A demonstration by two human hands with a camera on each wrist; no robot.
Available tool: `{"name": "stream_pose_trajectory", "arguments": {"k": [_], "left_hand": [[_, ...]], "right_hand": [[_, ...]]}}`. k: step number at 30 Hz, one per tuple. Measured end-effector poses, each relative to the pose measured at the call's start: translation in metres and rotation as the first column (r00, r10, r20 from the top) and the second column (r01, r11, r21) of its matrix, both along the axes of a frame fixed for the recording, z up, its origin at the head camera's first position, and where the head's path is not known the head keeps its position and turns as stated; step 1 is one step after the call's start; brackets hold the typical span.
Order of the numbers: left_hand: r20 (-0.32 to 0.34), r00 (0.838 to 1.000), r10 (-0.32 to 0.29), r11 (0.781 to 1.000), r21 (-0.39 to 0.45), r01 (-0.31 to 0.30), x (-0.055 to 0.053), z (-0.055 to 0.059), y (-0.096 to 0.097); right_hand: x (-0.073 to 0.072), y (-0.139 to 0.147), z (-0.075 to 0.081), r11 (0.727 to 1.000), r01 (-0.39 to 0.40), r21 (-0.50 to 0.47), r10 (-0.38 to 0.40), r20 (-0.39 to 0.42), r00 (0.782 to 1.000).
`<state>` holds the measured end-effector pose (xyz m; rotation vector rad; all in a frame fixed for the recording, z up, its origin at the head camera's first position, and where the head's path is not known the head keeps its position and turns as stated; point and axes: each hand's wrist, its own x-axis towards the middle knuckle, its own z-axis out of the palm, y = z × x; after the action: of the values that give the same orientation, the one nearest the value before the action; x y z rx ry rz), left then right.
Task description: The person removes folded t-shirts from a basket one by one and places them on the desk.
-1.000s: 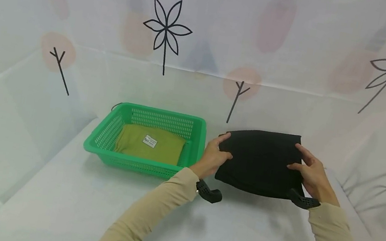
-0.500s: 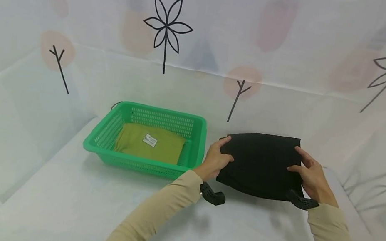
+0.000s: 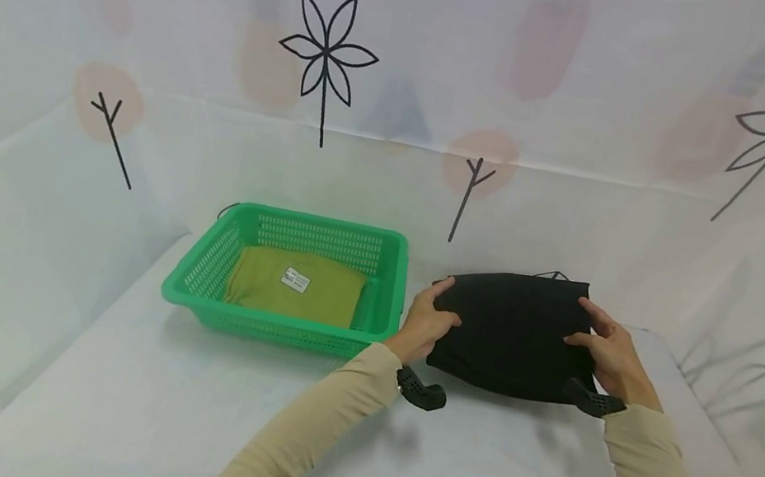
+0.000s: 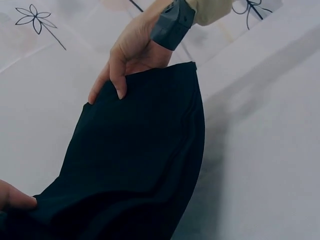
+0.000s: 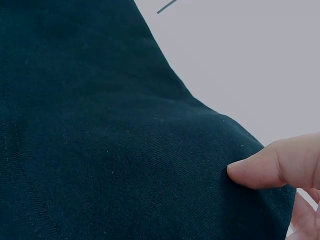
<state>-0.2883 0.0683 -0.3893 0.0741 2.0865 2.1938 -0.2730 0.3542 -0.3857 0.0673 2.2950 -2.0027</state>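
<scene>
A folded black cloth [image 3: 510, 334], seemingly a garment, is held by its two sides at the right of the table in the head view. My left hand [image 3: 423, 324] pinches its left edge, thumb on the near face. The right hand [image 3: 614, 354] grips the opposite edge the same way. Stacked layers show along the lower side of the cloth [image 4: 135, 145] in the left wrist view. Seen from the right wrist, the thumb [image 5: 260, 170] presses on the fabric near a corner, and stitched lines run down its left part.
To the left stands a green plastic basket [image 3: 278, 330] with slotted walls. In it lies a folded olive-green cloth [image 3: 328, 297] with a white label [image 3: 296, 280]. A white curtain [image 3: 406, 92] with drawn flowers hangs behind the white-covered table [image 3: 174, 414].
Both hands have lowered the black cloth slightly toward the table and kept their grip. A drawn line on the curtain now shows above its top edge. The basket stays put.
</scene>
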Motion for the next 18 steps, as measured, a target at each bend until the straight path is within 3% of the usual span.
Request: {"name": "stream_pose_trajectory", "arguments": {"k": [12, 18], "left_hand": [[0.001, 0.999, -0.044, 0.998, 0.047, 0.044, -0.006, -0.018, 0.001], [0.018, 0.999, -0.035, 0.997, 0.066, 0.033, -0.010, -0.026, 0.000]], "right_hand": [[-0.002, 0.000, -0.008, 0.999, 0.023, 0.027, -0.024, 0.028, 0.999], [-0.002, 0.001, -0.013, 0.999, 0.023, 0.035, -0.024, 0.045, 0.999]]}}
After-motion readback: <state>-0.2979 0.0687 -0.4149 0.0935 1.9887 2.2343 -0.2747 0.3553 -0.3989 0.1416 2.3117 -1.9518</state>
